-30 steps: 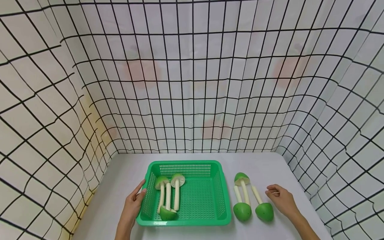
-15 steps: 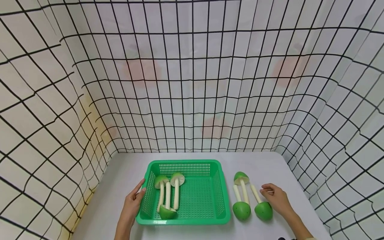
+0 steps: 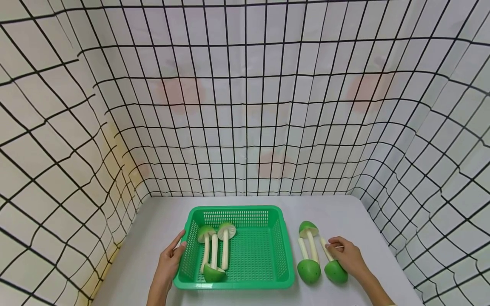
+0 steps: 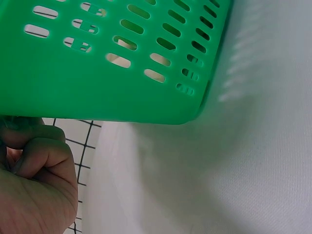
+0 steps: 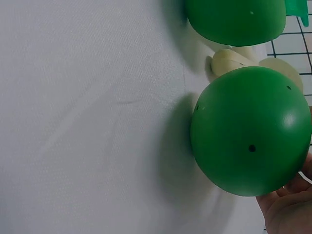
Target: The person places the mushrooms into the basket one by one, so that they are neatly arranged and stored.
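My left hand grips the left rim of a green plastic basket; its curled fingers show against the rim in the left wrist view. Inside the basket's left half lie three green-capped toy mushrooms with pale stems. My right hand is at the rightmost mushroom on the table, fingertips right at its stem. In the right wrist view, that mushroom's round cap hides most of my fingers, so I cannot tell whether they pinch the stem.
Between the basket and my right hand lie two more mushrooms: one has its cap toward me, the other its cap away. A white cloth covers the table. White panels with a black grid enclose the back and sides.
My right hand has moved left, from beside the rightmost mushroom to its stem. My left hand and the basket have stayed in place.
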Available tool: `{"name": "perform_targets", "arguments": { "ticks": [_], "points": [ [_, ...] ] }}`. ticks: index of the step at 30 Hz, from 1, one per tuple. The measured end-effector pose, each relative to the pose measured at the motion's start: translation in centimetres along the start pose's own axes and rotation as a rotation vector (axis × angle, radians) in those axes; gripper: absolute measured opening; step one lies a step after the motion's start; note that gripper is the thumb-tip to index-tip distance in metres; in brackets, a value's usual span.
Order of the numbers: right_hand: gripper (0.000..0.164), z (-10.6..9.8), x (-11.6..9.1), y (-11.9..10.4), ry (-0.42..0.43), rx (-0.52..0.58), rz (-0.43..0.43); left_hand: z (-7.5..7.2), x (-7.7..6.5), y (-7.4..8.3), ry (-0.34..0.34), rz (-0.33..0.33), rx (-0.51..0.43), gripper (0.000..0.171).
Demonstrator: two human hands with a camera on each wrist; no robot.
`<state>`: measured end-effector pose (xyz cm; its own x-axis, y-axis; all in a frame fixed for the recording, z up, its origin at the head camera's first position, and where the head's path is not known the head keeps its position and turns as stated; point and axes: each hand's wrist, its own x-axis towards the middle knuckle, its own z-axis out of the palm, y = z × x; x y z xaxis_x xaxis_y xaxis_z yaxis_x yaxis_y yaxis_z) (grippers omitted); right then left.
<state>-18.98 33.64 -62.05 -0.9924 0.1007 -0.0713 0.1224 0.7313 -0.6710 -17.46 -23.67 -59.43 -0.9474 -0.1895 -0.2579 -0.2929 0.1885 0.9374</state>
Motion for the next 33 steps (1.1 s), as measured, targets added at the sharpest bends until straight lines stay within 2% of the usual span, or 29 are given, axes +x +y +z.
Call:
{"name": "perform_targets", "arguments": {
  "ticks": [8, 13, 25, 33],
  "points": [
    [0.040, 0.20, -0.02, -0.08, -0.017, -0.003, 0.022, 0.00, 0.02, -0.10, 0.015, -0.013, -0.004, 0.052],
    [0.043, 0.29, -0.03, -0.04, -0.032, -0.036, 0.054, 0.01, 0.07, -0.09, 0.014, -0.010, -0.001, 0.054],
    [0.050, 0.02, 0.04, 0.11, -0.080, -0.042, 0.061, 0.10, 0.06, -0.22, 0.016, -0.008, 0.004, 0.055],
    [0.048, -0.22, -0.13, 0.16, -0.062, -0.030, 0.059, 0.12, 0.12, -0.32, 0.017, -0.012, -0.003, 0.055]
  ]
}}
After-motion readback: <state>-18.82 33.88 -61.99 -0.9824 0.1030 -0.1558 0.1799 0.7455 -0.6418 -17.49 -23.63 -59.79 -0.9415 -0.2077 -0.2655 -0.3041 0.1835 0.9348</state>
